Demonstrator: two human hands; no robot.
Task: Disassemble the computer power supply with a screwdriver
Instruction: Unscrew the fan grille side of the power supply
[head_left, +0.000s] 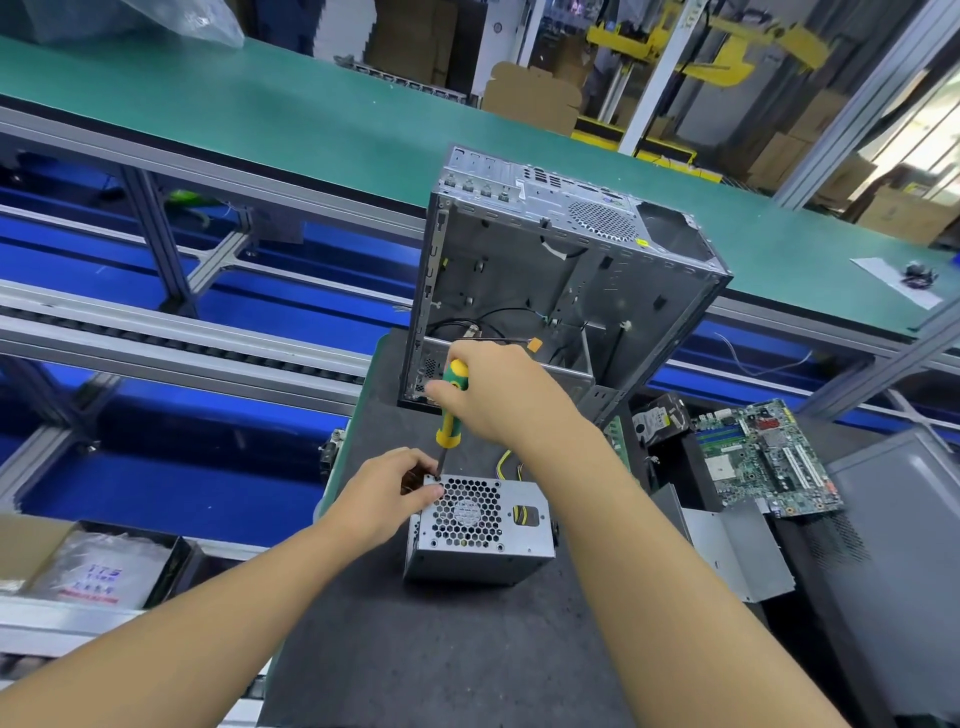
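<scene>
Gripping the green-and-yellow screwdriver (451, 405) by its handle, the right hand (498, 395) holds it nearly upright. Its tip meets the power supply (478, 530) at the 10 o'clock corner of the fan grille. The left hand (387, 493) curls its fingers (415, 464) round that corner, just beside the tip. The supply sits on a dark mat (441, 649), with the open computer case (561, 270) at its 12 o'clock and a motherboard (769, 457) at 3 o'clock.

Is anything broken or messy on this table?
Nothing looks broken. The green circuit board lies crooked among stacked metal panels at the right, and loose wires hang inside the open computer case. That fits a take-apart bench.
</scene>
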